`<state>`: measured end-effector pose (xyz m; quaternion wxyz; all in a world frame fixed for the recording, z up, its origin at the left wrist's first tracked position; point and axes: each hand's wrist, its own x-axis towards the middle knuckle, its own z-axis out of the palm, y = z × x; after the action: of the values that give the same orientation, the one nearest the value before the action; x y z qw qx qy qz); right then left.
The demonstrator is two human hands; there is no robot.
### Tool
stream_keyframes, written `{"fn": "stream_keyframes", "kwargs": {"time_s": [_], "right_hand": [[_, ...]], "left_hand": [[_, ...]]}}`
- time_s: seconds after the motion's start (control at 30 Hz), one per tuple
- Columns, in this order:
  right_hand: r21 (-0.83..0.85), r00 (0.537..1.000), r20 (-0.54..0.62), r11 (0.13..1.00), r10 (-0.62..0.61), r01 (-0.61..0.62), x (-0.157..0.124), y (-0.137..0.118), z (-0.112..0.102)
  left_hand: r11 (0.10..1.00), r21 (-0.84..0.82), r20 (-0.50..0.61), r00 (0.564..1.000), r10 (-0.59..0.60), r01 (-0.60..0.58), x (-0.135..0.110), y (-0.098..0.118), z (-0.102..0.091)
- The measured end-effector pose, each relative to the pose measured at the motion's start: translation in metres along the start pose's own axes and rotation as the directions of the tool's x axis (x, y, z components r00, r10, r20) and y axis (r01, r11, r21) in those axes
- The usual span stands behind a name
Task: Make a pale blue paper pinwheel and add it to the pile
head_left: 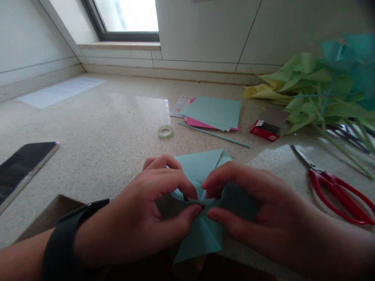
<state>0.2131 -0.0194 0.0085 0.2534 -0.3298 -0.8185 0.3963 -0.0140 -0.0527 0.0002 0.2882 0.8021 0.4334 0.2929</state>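
A light blue folded paper (202,166) lies on the speckled counter (111,132) right in front of me. My left hand (146,218), with a black band on its wrist, pinches the paper's middle between thumb and forefinger. My right hand (258,207) pinches the same spot from the other side, so the fingertips of both hands nearly meet. Folded flaps stick out above and below the hands; the rest of the sheet is hidden under them.
A stack of blue and pink sheets (212,112) lies behind, with a thin blue stick (213,134) and a tape roll (165,131). A red box (268,124), red scissors (336,187) and paper flowers (322,89) are at right. A phone (23,166) lies at left.
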Motion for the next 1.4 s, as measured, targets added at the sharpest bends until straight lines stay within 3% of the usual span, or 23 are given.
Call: {"fn": "stream_keyframes", "kwargs": {"time_s": [0.73,0.9,1.0,1.13,1.27,1.4], "right_hand": [[0.061,1.0,-0.007,0.998,0.02,-0.02,0.009,0.0,0.003],[-0.062,0.997,-0.055,0.997,-0.045,0.042,0.006,-0.001,-0.002],[-0.232,0.972,-0.215,0.972,-0.099,0.047,0.007,0.01,-0.012],[-0.313,0.883,-0.468,0.94,-0.032,-0.132,0.015,0.035,-0.034],[-0.429,0.902,-0.405,0.84,0.151,-0.333,0.022,0.05,-0.049],[-0.536,0.923,-0.291,0.757,0.25,-0.374,0.024,0.041,-0.046]], "left_hand": [[1.0,0.009,-0.028,1.0,-0.011,0.011,-0.001,0.001,0.002],[1.0,0.004,0.001,1.0,-0.011,0.011,-0.001,0.003,0.0],[1.0,0.019,-0.006,1.0,-0.014,0.014,-0.001,0.003,-0.001],[0.999,0.046,-0.01,1.0,0.011,-0.01,-0.002,0.002,0.0],[0.998,0.056,0.007,1.0,0.014,-0.014,-0.004,0.001,0.001],[0.997,0.074,0.013,0.999,0.039,-0.04,-0.004,-0.001,0.003]]}}
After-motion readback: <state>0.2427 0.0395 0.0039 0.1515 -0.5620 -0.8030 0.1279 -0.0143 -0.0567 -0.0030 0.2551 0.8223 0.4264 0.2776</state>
